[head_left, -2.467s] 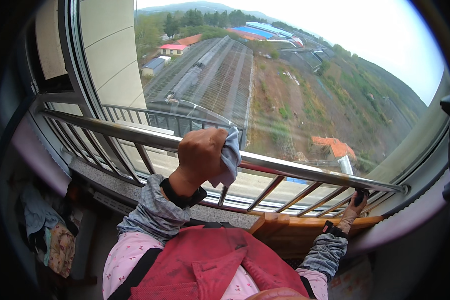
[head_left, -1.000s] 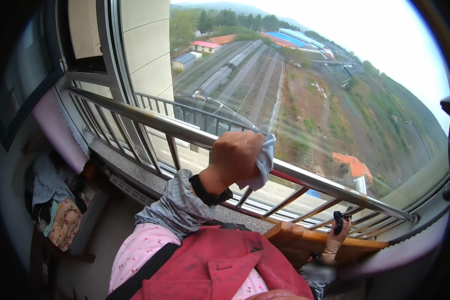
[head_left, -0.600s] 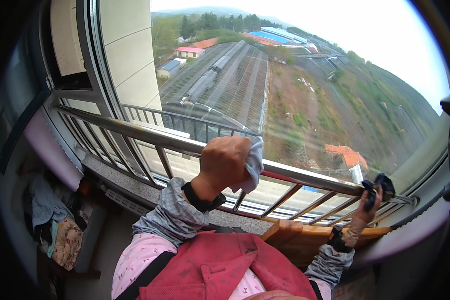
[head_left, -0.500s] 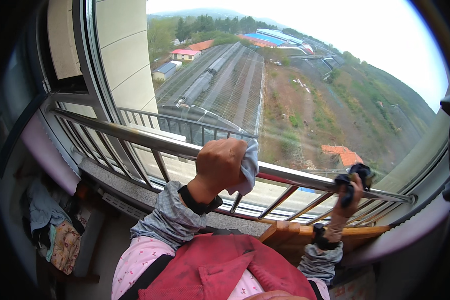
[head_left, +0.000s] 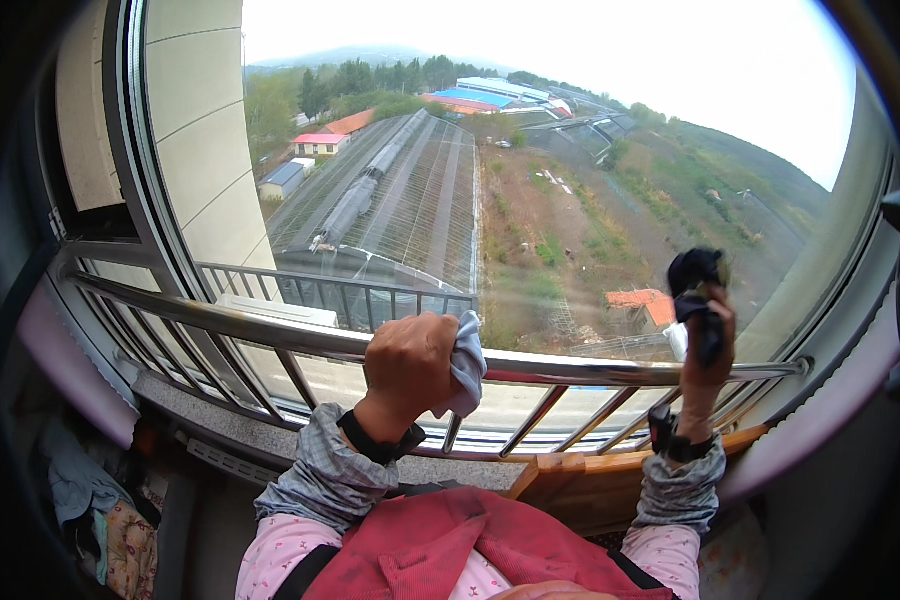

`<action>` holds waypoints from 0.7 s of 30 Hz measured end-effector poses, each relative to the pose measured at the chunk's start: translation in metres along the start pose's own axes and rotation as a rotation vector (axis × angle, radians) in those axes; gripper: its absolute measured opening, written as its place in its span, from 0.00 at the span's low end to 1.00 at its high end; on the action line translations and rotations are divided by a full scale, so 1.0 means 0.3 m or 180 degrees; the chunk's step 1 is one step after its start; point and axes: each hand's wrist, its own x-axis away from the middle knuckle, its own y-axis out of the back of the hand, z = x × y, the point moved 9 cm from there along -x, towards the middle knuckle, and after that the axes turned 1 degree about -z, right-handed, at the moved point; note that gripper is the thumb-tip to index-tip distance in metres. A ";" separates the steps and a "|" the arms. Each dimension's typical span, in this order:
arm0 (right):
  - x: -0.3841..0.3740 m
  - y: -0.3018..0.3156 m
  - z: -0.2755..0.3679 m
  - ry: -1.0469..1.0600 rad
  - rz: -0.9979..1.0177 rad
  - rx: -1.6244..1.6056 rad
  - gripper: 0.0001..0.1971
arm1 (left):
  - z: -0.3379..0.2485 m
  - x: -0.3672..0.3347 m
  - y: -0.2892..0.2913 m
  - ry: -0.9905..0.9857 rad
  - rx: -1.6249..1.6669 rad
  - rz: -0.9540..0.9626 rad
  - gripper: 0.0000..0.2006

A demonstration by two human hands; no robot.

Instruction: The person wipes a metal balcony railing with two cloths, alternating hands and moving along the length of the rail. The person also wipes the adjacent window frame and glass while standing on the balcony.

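A light grey-blue cloth (head_left: pixel 466 366) is bunched in my left hand (head_left: pixel 412 358), whose closed fingers rest on the shiny metal railing (head_left: pixel 530 370). Part of the cloth sticks out on the right side of the fist and hangs beside the rail. Raised above the railing at the right, my right hand (head_left: pixel 714 335) grips a dark, crumpled bundle that looks like black cloth (head_left: pixel 697 275). The bundle is up by the window glass (head_left: pixel 610 220); whether it touches the pane I cannot tell. Some of its detail is blurred.
Upright bars run below the handrail, above a stone sill (head_left: pixel 195 408). A wooden board (head_left: pixel 595 480) stands below the railing at the right. Clothes (head_left: pixel 85 480) lie in a pile at lower left. A window frame (head_left: pixel 150 160) rises at the left.
My right hand has risen from rail height to higher up by the glass, carrying the dark bundle. My left hand stays on the railing with the cloth. The whole view has shifted.
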 end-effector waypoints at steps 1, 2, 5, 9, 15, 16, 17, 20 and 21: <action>-0.064 0.035 -0.016 0.0137 -0.0283 -0.0243 0.13 | 0.002 0.002 -0.004 0.0006 -0.0046 0.0055 0.04; -0.125 0.070 -0.037 0.0249 -0.0597 -0.0058 0.13 | 0.001 0.003 -0.006 -0.0005 -0.0063 0.0068 0.05; -0.337 0.099 -0.111 0.0454 -0.1184 0.0551 0.13 | -0.001 0.004 -0.006 -0.0036 -0.0061 0.0063 0.05; -0.482 0.053 -0.044 0.0442 -0.1713 0.1043 0.12 | -0.004 0.002 0.002 -0.0106 0.0018 -0.0085 0.05; -0.354 -0.397 0.543 0.1702 -0.0111 0.0465 0.16 | -0.011 -0.001 0.010 -0.0154 0.0070 -0.0146 0.06; -0.291 -0.446 0.635 0.1961 0.0128 0.0255 0.16 | -0.011 -0.001 0.016 -0.0143 0.0138 -0.0164 0.06; -0.247 -0.509 0.689 0.2154 0.0676 0.0246 0.15 | -0.012 0.000 0.017 -0.0133 0.0152 -0.0132 0.07; -0.284 -0.474 0.659 0.2357 0.0655 0.0560 0.14 | -0.015 -0.002 0.021 -0.0160 0.0139 -0.0097 0.08; -0.346 -0.427 0.591 0.2232 0.0353 0.0832 0.12 | -0.015 -0.001 0.017 -0.0164 0.0065 -0.0042 0.08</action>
